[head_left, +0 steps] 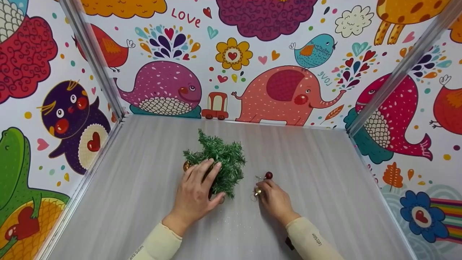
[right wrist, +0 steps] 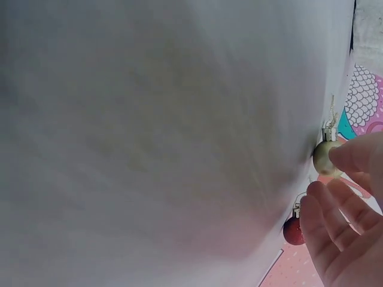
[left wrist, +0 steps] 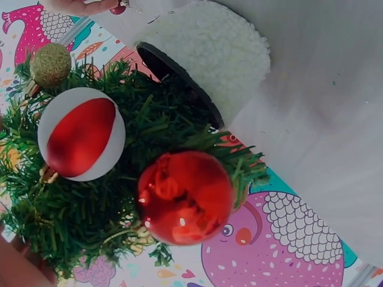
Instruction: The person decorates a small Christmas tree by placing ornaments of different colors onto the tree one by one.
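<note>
A small artificial Christmas tree (head_left: 226,155) with green tinsel branches stands left of centre on the table. My left hand (head_left: 196,189) holds it from the near side, fingers spread over the branches and thumb toward the right. In the left wrist view the tree carries a shiny red bauble (left wrist: 185,197), a red-and-white bauble (left wrist: 82,134) and a glittery gold bauble (left wrist: 50,64); its base (left wrist: 209,54) is white and fluffy. To the right, my right hand (head_left: 276,198) pinches a small gold bauble (right wrist: 327,158) with a loop. A small dark red bauble (head_left: 268,175) lies by its fingertips.
The grey table (head_left: 144,216) has glitter specks near the middle. Walls with cartoon animals (head_left: 281,97) enclose its back and sides, with metal posts (head_left: 95,61) at the corners. A small dark object (head_left: 289,243) shows beside the right sleeve.
</note>
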### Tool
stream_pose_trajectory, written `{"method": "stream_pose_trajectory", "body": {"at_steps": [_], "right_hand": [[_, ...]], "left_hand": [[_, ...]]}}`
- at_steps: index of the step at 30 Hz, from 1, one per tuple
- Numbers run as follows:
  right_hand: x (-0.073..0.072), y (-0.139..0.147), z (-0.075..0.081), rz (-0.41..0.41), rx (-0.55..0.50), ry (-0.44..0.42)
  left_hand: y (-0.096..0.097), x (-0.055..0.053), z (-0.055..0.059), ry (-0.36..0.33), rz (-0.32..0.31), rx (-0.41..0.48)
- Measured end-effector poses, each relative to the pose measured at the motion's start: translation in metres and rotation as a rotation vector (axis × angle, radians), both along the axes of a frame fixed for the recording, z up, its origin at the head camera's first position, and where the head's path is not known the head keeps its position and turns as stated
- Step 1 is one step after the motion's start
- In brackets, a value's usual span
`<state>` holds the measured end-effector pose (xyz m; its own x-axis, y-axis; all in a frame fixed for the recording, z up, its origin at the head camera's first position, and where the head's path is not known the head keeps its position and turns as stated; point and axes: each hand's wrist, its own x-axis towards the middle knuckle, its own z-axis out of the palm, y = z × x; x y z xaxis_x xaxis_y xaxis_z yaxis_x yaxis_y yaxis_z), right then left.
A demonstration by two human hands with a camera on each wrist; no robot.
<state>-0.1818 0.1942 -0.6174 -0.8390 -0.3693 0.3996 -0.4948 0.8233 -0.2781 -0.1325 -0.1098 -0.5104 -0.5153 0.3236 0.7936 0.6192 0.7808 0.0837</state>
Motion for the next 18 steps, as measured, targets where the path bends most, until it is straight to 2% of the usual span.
{"method": "stream_pose_trajectory", "body": {"at_steps": [6, 18], "right_hand": [[0.0009, -0.002, 0.0011, 0.023, -0.018, -0.023], [0.0011, -0.0027, 0.0, -0.009, -0.035, -0.052]], "left_hand": [[-0.0023, -0.0006, 0.0025, 0.0, -0.005, -0.031], [-0.0083, 0.0, 0.0052, -0.023, -0.028, -0.05]]}}
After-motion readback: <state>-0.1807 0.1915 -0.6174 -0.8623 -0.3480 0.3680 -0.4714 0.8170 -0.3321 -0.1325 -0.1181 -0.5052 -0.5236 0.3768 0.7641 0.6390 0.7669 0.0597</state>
